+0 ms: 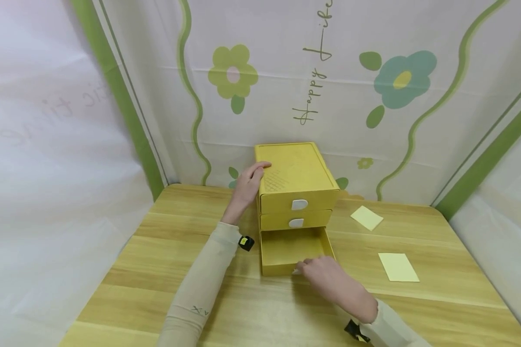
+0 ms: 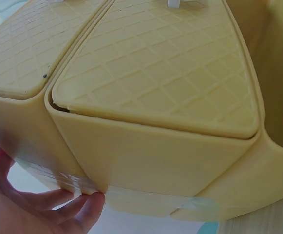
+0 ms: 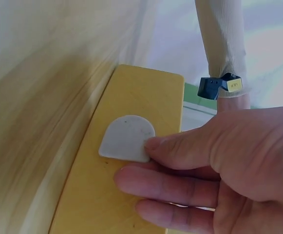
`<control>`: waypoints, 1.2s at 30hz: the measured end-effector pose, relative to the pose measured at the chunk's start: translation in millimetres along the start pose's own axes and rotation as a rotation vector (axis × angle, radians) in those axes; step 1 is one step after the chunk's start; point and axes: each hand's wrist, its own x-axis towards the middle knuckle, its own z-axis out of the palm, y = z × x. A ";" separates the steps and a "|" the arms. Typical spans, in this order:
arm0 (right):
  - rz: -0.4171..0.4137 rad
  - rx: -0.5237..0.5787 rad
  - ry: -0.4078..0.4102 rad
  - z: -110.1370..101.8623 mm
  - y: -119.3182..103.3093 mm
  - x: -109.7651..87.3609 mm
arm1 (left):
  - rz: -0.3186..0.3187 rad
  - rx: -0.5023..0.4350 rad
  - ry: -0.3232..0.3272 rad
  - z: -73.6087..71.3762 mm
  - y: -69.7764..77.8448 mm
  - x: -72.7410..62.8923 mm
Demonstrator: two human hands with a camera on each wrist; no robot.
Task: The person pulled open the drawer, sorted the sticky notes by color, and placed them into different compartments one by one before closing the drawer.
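Note:
A yellow three-drawer cabinet (image 1: 295,166) stands at the back of the table. Its bottom drawer (image 1: 293,246) is pulled out and its inside looks bare; the upper two drawers are closed. My left hand (image 1: 246,188) rests against the cabinet's left side near the top edge. The left wrist view shows its fingertips (image 2: 93,207) touching the side wall. At the front of the bottom drawer, my right hand (image 1: 330,279) pinches the white handle (image 3: 127,139), with the thumb (image 3: 170,150) at the handle's edge and the other fingers below.
Two pale yellow paper sheets, a farther one (image 1: 366,218) and a nearer one (image 1: 398,267), lie on the wooden table (image 1: 147,270) right of the cabinet. A white curtain (image 1: 269,111) with printed flowers hangs directly behind. White fabric also encloses both sides.

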 end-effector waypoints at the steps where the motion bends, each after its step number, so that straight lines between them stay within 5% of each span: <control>1: -0.002 0.004 0.003 -0.4 -0.3 -1.3 | 0.002 0.002 -0.001 0.0 -0.2 0.2; 14: -0.004 0.002 0.003 -5.3 -4.3 -8.4 | 0.015 0.005 -0.001 0.1 -1.2 0.5; 30: -0.021 0.344 -0.072 -6.8 9.7 -7.2 | -0.003 0.015 -0.004 -3.4 1.0 -1.6; 36: 0.012 0.467 -0.015 -14.6 30.6 -6.8 | 0.005 0.037 -0.012 -2.3 -0.6 -0.5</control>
